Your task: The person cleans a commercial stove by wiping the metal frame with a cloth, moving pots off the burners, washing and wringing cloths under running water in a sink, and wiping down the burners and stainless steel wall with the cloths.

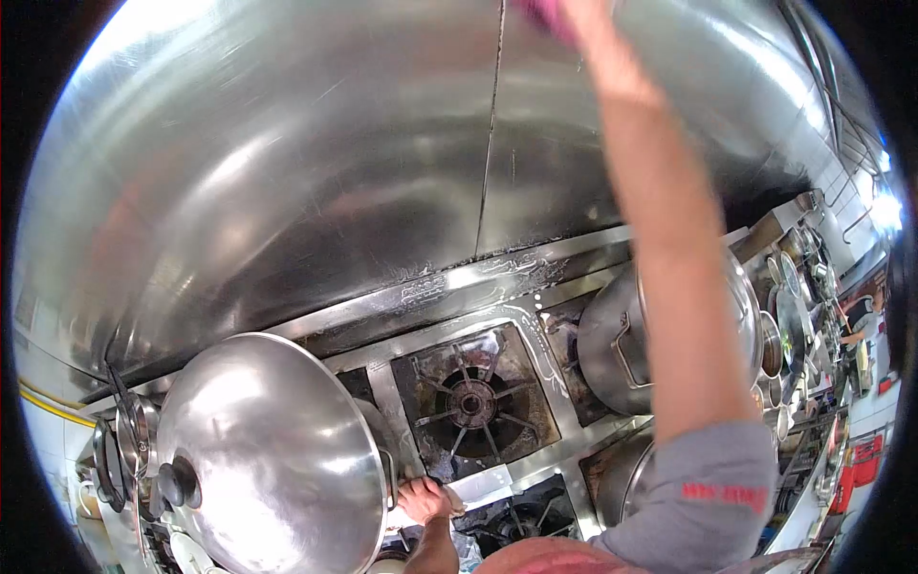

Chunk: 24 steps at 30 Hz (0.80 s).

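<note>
My right arm stretches up across the view to the steel wall panel (382, 143). At the top edge my right hand (580, 13), blurred and partly cut off, is closed on a pink cloth (547, 13) against the panel. Low in the middle, my left hand (426, 499) leans on the stove's front part with its fingers curled. A dull brownish edge shows beside it, too small to make out. Just left of that hand stands a big pot with a domed steel lid (277, 450). Ahead of it is a bare gas burner (470, 404). White suds streak the stove's back ledge (459, 279).
A large steel pot (612, 335) stands on the right, partly behind my arm. Another pot (631, 478) is nearer me. A second burner (521, 521) lies close to my body. Pans (134, 435) stand at far left; bowls and utensils (794, 306) crowd the far right.
</note>
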Motion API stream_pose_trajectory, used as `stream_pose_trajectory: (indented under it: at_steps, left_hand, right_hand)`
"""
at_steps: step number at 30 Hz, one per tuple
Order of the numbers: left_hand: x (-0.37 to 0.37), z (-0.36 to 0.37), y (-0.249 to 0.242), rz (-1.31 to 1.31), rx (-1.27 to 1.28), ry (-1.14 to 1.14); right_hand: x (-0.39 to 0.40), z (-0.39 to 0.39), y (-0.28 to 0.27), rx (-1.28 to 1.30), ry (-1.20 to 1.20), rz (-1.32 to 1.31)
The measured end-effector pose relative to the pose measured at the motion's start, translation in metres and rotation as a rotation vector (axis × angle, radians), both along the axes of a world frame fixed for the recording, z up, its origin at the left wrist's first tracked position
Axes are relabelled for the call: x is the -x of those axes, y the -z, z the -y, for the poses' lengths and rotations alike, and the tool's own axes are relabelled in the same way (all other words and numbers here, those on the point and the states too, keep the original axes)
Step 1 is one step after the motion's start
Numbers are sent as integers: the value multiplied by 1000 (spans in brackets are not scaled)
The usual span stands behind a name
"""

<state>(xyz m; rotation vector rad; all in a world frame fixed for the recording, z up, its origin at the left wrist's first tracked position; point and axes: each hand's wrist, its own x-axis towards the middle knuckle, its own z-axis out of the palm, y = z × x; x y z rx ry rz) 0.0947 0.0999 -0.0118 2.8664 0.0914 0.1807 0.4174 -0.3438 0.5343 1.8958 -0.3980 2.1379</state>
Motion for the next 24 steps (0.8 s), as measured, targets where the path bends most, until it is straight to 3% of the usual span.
stream_pose_trajectory:
  at_steps: [1, 3, 6, 9, 11, 14, 19, 20, 22, 24]
  left_hand:
    - [1, -2, 1, 12, -4, 4]
    - [0, -5, 7, 46, 8, 20]
    - [1, -2, 1, 31, 9, -9]
    - [2, -6, 10, 93, -37, 14]
    - [7, -7, 16, 63, -3, 5]
    - [4, -7, 17, 87, -34, -10]
    - [2, -5, 8, -39, -15, -27]
    - [4, -7, 22, 83, 4, -29]
    - [3, -5, 11, 9, -30, -35]
    - [4, -5, 21, 144, -129, -9]
  right_hand:
    - [-2, 3, 38, -38, 3, 22]
    - [23, -26, 164, -600, -353, 82]
    - [17, -65, 282, -1230, -515, 222]
    - [10, -84, 318, -1562, -552, 165]
    - [18, -69, 297, -1601, -598, 103]
    - [35, -23, 224, -1334, -600, 115]
    - [37, 2, 60, -381, -282, 39]
    - [26, -8, 37, -227, -212, -17]
    - [6, -31, 13, 10, -131, -155]
    - [-10, -52, 3, 172, -106, -299]
